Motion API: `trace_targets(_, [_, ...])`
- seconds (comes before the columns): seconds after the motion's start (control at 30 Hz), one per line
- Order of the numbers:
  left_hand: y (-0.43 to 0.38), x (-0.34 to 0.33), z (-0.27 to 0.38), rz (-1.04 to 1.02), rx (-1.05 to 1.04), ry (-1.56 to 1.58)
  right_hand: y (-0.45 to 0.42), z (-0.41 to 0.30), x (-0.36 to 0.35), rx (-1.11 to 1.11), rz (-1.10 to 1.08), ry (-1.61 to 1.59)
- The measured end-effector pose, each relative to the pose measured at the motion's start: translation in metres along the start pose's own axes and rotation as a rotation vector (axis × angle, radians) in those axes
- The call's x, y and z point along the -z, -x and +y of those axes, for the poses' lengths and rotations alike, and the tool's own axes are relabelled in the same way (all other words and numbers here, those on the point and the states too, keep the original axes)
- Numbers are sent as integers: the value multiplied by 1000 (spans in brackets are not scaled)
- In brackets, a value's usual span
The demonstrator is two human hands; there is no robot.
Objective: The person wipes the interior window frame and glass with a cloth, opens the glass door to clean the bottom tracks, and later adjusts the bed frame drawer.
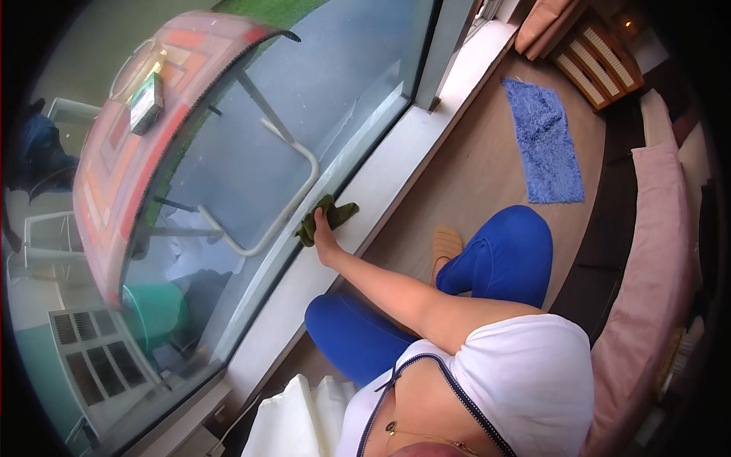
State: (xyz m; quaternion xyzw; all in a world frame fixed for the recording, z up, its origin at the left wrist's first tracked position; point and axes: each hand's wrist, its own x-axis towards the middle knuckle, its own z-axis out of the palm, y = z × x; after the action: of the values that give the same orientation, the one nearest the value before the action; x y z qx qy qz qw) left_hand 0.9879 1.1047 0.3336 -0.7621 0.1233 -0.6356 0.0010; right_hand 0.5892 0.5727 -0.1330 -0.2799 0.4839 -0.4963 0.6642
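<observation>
My right hand [326, 240] is pressed down on a dark green cloth [342, 214], my arm stretched across my bent knees. The cloth is bunched under the fingers, one loose end sticking out to the right. It rests on the white window sill [388, 160], at the foot of the window's metal frame [342, 165]. Beyond the frame stands the large glass pane [342, 74]. My left hand is out of view.
Behind the glass are a table with a patterned cloth [188, 74], a green bucket [154, 314] and chairs. Indoors, a blue shaggy mat [545, 143] lies on the wooden floor. A wooden drawer unit [597, 63] and pink-covered seat [651, 240] are to the right; white fabric [297, 417] hangs nearby.
</observation>
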Motion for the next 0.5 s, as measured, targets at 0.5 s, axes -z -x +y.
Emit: trace_targets(0.5, [-13, -2, -22, 28, 11, -72, 121, -166, -121, 1354, -244, 819])
